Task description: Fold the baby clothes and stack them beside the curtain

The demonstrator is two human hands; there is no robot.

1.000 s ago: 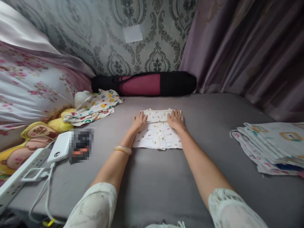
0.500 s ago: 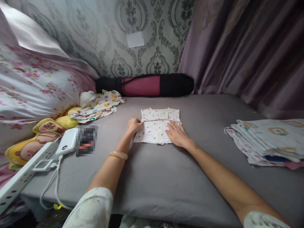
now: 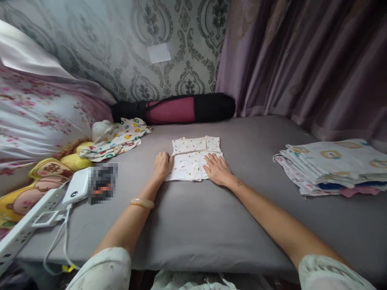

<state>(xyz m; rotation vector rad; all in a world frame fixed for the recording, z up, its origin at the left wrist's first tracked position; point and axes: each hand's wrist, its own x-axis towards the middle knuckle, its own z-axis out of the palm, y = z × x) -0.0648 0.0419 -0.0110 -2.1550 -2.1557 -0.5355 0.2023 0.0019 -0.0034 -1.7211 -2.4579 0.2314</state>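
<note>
A small white baby shirt with a scattered print lies flat on the grey bed sheet, a strip folded across its upper part and a row of buttons below. My left hand is at the shirt's left edge, fingers curled and thumb against the cloth; its fingertips are partly hidden. On the right side of the shirt, my right hand lies flat with the fingers spread, pressing on the fabric.
A stack of folded clothes lies to the right. On the left are a crumpled patterned cloth, a yellow cushion, a white power bank, a power strip and cables. A long black and red bag rests along the wall.
The view has shifted slightly, so things on the bed appear further left. My left hand's fingers look more curled at the shirt's edge; my right hand stays flat on it.
</note>
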